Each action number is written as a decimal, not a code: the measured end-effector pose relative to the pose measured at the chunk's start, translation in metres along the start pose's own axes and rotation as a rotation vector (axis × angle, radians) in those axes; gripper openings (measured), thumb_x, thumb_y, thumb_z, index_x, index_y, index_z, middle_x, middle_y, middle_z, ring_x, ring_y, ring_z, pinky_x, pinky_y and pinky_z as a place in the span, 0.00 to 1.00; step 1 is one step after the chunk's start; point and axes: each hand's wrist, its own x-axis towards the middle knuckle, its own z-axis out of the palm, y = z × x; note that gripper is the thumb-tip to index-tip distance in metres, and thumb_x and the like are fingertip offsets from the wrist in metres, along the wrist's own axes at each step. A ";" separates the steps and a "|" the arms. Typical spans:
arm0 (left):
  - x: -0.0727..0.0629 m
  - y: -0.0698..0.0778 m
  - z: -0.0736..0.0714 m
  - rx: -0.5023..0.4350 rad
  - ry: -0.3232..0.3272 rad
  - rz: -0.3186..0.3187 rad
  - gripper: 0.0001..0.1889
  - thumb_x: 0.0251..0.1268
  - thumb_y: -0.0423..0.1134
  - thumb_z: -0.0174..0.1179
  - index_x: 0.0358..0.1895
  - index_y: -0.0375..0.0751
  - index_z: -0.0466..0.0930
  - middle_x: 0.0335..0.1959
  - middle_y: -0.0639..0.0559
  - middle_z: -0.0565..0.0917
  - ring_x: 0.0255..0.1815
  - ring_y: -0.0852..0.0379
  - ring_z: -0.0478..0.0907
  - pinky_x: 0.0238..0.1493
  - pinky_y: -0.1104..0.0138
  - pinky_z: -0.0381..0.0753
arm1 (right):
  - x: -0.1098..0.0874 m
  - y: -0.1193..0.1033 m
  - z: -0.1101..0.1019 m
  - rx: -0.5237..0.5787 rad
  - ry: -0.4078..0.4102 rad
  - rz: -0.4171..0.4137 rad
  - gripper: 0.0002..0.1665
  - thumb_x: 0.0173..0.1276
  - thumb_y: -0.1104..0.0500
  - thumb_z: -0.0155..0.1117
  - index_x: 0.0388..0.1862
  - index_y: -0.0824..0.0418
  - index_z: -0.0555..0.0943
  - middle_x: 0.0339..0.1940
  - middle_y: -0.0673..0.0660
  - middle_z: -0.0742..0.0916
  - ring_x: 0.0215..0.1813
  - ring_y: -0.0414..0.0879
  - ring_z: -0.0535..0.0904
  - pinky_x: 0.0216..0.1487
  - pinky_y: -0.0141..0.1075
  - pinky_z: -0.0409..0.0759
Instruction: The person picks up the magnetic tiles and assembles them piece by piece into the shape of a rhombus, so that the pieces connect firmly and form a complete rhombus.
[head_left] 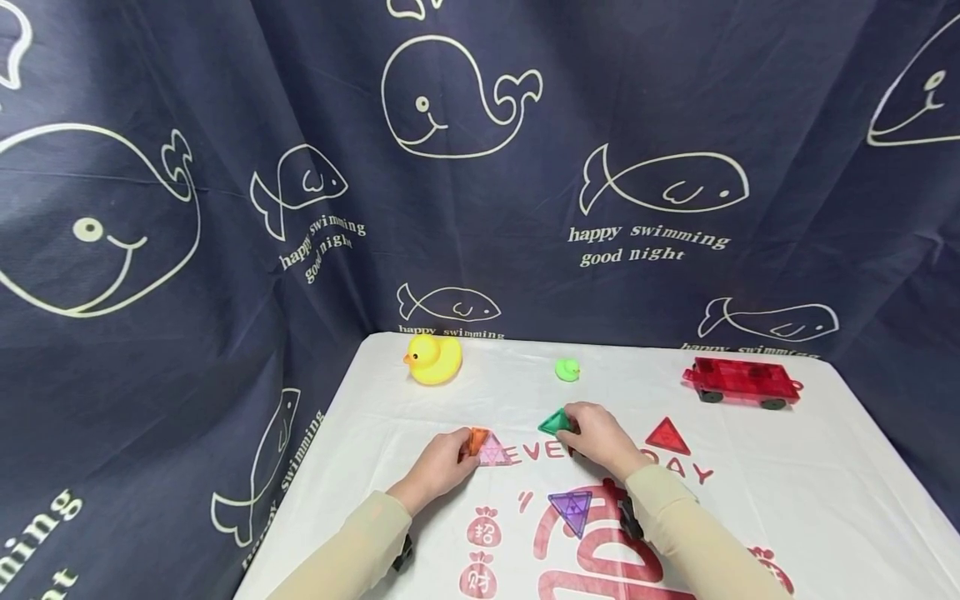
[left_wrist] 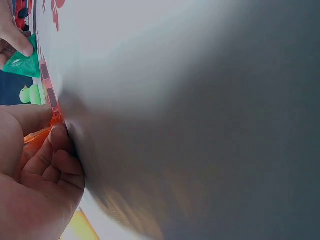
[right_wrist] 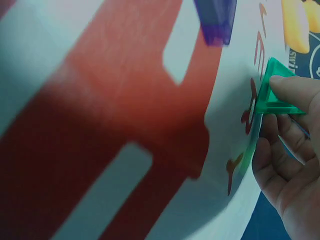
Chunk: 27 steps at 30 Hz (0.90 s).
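My left hand (head_left: 444, 458) pinches an orange triangular tile (head_left: 477, 439) upright at the left edge of a pink triangular tile (head_left: 493, 451), which lies on the white table. In the left wrist view the orange tile (left_wrist: 37, 137) shows between thumb and curled fingers. My right hand (head_left: 600, 433) grips a green triangular tile (head_left: 553, 422) to the right of the pink one. The right wrist view shows the thumb on the face of the green tile (right_wrist: 274, 92), tilted above the cloth. A purple triangular tile (head_left: 572, 509) lies nearer the front, between both forearms.
A red triangular tile (head_left: 667, 437) lies right of my right hand. Along the back stand a yellow duck (head_left: 433, 360), a small green duck (head_left: 567, 370) and a red wheeled car base (head_left: 744, 381). A dark curtain (head_left: 480, 208) hangs behind the printed tablecloth (head_left: 360, 467).
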 end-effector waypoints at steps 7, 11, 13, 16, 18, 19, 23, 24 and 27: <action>0.000 0.001 -0.001 0.010 0.008 0.012 0.12 0.68 0.34 0.69 0.34 0.46 0.73 0.21 0.61 0.69 0.22 0.65 0.64 0.25 0.69 0.64 | 0.003 -0.012 0.008 -0.031 0.006 -0.043 0.16 0.64 0.60 0.78 0.25 0.55 0.77 0.25 0.48 0.76 0.29 0.43 0.70 0.35 0.42 0.74; 0.000 0.002 -0.002 0.011 0.003 -0.002 0.11 0.68 0.34 0.69 0.35 0.45 0.74 0.21 0.60 0.70 0.22 0.64 0.65 0.25 0.69 0.65 | 0.005 -0.019 0.014 -0.047 -0.003 -0.033 0.14 0.64 0.60 0.78 0.26 0.57 0.79 0.26 0.48 0.78 0.29 0.43 0.71 0.37 0.42 0.75; 0.000 0.003 -0.001 0.011 -0.002 -0.013 0.09 0.69 0.35 0.69 0.36 0.45 0.76 0.21 0.60 0.70 0.22 0.64 0.65 0.25 0.69 0.65 | 0.006 -0.023 0.016 -0.045 -0.008 -0.026 0.12 0.64 0.59 0.78 0.28 0.58 0.81 0.26 0.48 0.78 0.29 0.43 0.71 0.36 0.42 0.75; 0.000 0.004 -0.002 0.010 -0.013 -0.030 0.07 0.70 0.35 0.68 0.39 0.45 0.77 0.21 0.60 0.71 0.22 0.64 0.66 0.26 0.69 0.66 | 0.007 -0.029 0.021 -0.037 -0.013 -0.017 0.12 0.65 0.59 0.78 0.28 0.58 0.81 0.25 0.48 0.77 0.29 0.43 0.70 0.36 0.42 0.75; 0.000 0.004 -0.002 0.012 -0.019 -0.032 0.07 0.71 0.36 0.68 0.39 0.46 0.77 0.21 0.59 0.71 0.22 0.64 0.66 0.25 0.69 0.67 | 0.007 -0.033 0.024 -0.035 -0.010 -0.016 0.13 0.65 0.58 0.77 0.26 0.58 0.80 0.24 0.48 0.76 0.28 0.44 0.70 0.35 0.42 0.75; 0.000 0.004 -0.002 0.014 -0.022 -0.032 0.07 0.71 0.36 0.67 0.39 0.46 0.77 0.21 0.59 0.72 0.22 0.64 0.66 0.25 0.68 0.67 | 0.007 -0.035 0.026 -0.035 -0.007 -0.016 0.14 0.66 0.58 0.77 0.25 0.57 0.80 0.24 0.48 0.76 0.27 0.43 0.70 0.34 0.42 0.74; 0.000 0.003 -0.002 0.014 -0.029 -0.028 0.07 0.71 0.36 0.67 0.37 0.46 0.77 0.21 0.59 0.71 0.22 0.63 0.66 0.25 0.68 0.66 | 0.006 -0.044 0.031 -0.053 0.006 -0.021 0.16 0.67 0.57 0.76 0.24 0.57 0.78 0.23 0.49 0.74 0.26 0.43 0.68 0.32 0.40 0.72; 0.000 0.003 -0.002 0.015 -0.027 -0.025 0.07 0.71 0.36 0.67 0.37 0.46 0.77 0.21 0.59 0.71 0.22 0.63 0.66 0.25 0.68 0.66 | 0.006 -0.046 0.032 -0.058 0.006 -0.022 0.15 0.67 0.57 0.75 0.24 0.57 0.79 0.23 0.49 0.74 0.25 0.43 0.68 0.31 0.40 0.72; 0.001 0.003 -0.001 0.018 -0.021 -0.013 0.07 0.71 0.36 0.67 0.36 0.46 0.77 0.21 0.59 0.71 0.22 0.63 0.66 0.26 0.68 0.66 | 0.007 -0.049 0.033 -0.079 0.008 -0.034 0.14 0.68 0.57 0.75 0.25 0.58 0.80 0.23 0.49 0.74 0.26 0.44 0.68 0.32 0.41 0.72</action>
